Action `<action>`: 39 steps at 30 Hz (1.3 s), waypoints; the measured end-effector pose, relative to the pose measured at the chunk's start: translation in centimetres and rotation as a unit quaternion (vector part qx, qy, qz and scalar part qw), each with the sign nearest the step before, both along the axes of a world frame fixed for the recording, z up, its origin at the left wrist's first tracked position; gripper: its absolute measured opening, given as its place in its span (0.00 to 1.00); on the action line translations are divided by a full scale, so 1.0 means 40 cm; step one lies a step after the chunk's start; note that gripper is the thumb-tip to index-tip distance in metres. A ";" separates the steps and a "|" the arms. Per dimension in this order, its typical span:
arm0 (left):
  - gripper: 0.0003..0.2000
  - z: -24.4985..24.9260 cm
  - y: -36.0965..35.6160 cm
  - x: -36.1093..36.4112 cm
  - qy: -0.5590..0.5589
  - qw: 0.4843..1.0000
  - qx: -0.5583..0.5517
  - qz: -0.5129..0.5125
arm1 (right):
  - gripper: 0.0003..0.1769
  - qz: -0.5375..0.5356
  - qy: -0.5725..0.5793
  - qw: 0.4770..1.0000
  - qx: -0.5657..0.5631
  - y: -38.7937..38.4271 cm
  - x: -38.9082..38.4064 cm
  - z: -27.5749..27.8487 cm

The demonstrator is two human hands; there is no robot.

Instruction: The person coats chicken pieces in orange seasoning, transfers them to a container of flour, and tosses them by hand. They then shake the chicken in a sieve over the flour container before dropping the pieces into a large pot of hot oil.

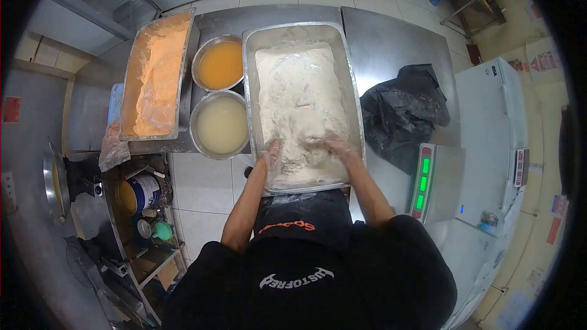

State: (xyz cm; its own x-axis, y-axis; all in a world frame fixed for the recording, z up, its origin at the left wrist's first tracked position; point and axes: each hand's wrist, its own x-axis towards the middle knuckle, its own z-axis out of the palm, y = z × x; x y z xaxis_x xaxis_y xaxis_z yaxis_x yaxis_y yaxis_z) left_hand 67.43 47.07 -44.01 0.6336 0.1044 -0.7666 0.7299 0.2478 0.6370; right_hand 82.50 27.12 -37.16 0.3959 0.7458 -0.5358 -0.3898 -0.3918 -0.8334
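Observation:
A deep metal tray (358, 110) of white flour (296, 79) stands in front of me at the table's edge. Both my hands are inside its near half. My left hand (275, 151) is at the left side of the flour, seemingly in a thin clear glove. On the right, my right hand (337, 145) is blurred by motion, its fingertips over a floury, lumpy patch (299, 150) between the hands. Flour and blur hide the fingers of both hands, so I cannot make out whether they hold anything.
Left of the tray are a bowl of orange liquid (221, 65), a bowl of pale liquid (221, 124) and a metal tray (185, 85) with an orange mixture (160, 73). A crumpled black plastic bag (406, 113) and a digital scale (437, 180) with green displays are to the right.

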 end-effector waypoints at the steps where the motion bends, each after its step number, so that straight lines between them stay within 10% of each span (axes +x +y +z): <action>1: 0.28 0.036 0.006 0.002 0.030 0.999 0.009 0.013 | 0.29 0.014 -0.027 0.999 0.024 -0.018 0.024 0.003; 6: 0.28 0.011 -0.092 -0.007 0.062 0.954 0.246 -0.159 | 0.21 0.246 -0.382 0.839 -0.300 -0.061 -0.064 -0.109; 10: 0.28 0.015 -0.075 0.066 0.027 0.930 0.320 -0.181 | 0.17 0.489 -0.461 0.733 -0.109 0.010 -0.021 -0.284; 12: 0.28 0.059 -0.014 0.115 -0.024 0.919 0.367 -0.143 | 0.26 0.377 -0.445 0.798 -0.152 0.029 0.026 -0.200; 14: 0.29 0.105 0.053 0.178 -0.063 0.893 0.421 -0.143 | 0.37 -0.023 -0.336 0.886 -0.320 0.068 0.057 0.067; 17: 0.29 0.132 0.144 0.298 -0.078 0.854 0.483 -0.177 | 0.49 0.112 -0.431 0.800 -0.402 0.119 0.175 -0.177; 22: 0.30 -0.084 0.184 0.401 -0.245 0.698 0.652 -0.169 | 0.57 0.164 -0.560 0.786 -0.203 0.188 0.193 -0.094; 28: 0.51 0.167 0.136 0.262 -0.158 0.830 0.420 -0.331 | 0.54 0.204 -0.521 0.828 -0.041 0.166 0.213 -0.096; 31: 0.63 0.164 0.062 0.185 -0.153 0.824 0.416 -0.353 | 0.51 0.377 -0.598 0.682 -0.185 0.116 0.141 -0.207; 34: 0.60 0.175 -0.004 0.124 -0.087 0.770 0.496 -0.392 | 0.34 0.403 -0.612 0.670 -0.117 0.046 0.044 -0.087; 36: 0.53 0.175 -0.015 0.085 -0.056 0.821 0.412 -0.392 | 0.32 0.319 -0.901 0.208 -0.209 -0.047 -0.024 -0.277; 37: 0.49 0.168 -0.020 0.071 -0.043 0.843 0.368 -0.390 | 0.32 0.317 -0.902 0.206 -0.208 -0.057 -0.006 -0.249; 39: 0.48 0.123 -0.039 0.004 -0.095 0.803 0.430 -0.401 | 0.36 0.357 -0.444 0.813 -0.121 -0.101 0.010 -0.182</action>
State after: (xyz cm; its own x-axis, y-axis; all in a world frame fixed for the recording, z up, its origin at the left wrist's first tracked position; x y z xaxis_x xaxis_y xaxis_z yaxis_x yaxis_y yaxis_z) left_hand 67.57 45.52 -39.10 0.8585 0.0432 -0.5110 0.3042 -0.8452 0.4395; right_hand 82.88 23.10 -44.44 0.2185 0.8709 -0.4402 0.7226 -0.4475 -0.5268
